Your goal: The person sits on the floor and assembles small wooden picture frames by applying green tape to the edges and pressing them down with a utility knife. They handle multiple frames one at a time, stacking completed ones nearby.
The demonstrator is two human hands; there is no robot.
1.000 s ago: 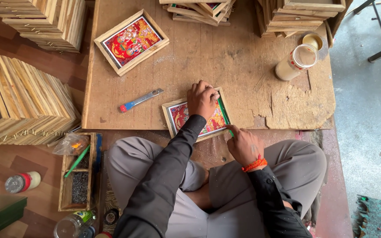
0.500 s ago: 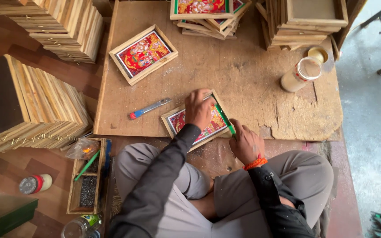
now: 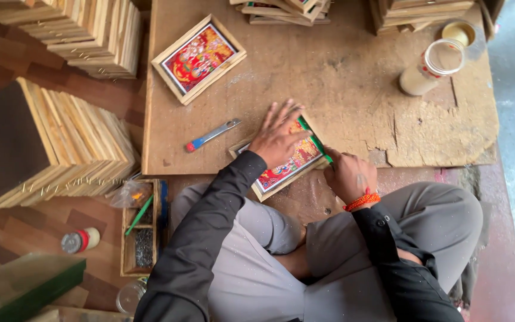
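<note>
Head view. Left hand (image 3: pixel 279 136), fingers spread flat, presses on framed picture (image 3: pixel 281 164) lying at near edge of wooden counter (image 3: pixel 341 77). Right hand (image 3: pixel 348 175) is clenched round a green tool (image 3: pixel 314 140), tip laid along frame's right side. Blue-handled knife (image 3: pixel 212 135) lies just left of frame; 2nd framed picture (image 3: pixel 198 58) farther back; jar (image 3: pixel 433 65) at right.
</note>
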